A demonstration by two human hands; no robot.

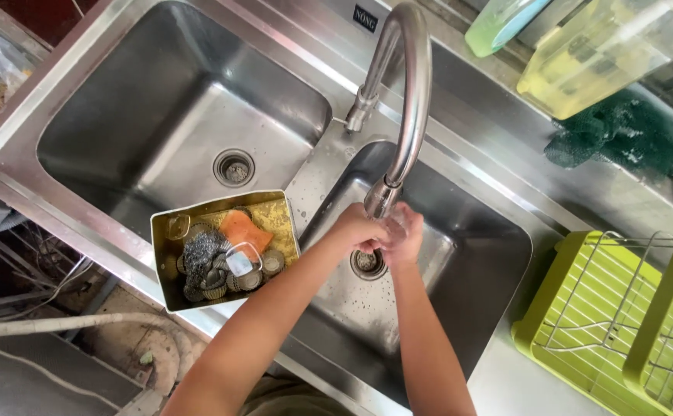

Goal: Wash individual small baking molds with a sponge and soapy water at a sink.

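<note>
Left hand (361,227): we are pressing it against our right hand, fingers curled, holding nothing we can see.
Right hand (404,231): we are cupping it under the faucet (407,100) spout.
Place: we are working over the right sink basin (475,262), above its drain (368,263).

A metal tray (161,254) of scourers is set beside the left basin (113,115); a green dish rack (568,308) is placed far right.

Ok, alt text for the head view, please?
Left hand and right hand meet under the faucet spout above the right sink basin. A metal tray of scrubbers sits on the divider.
</note>
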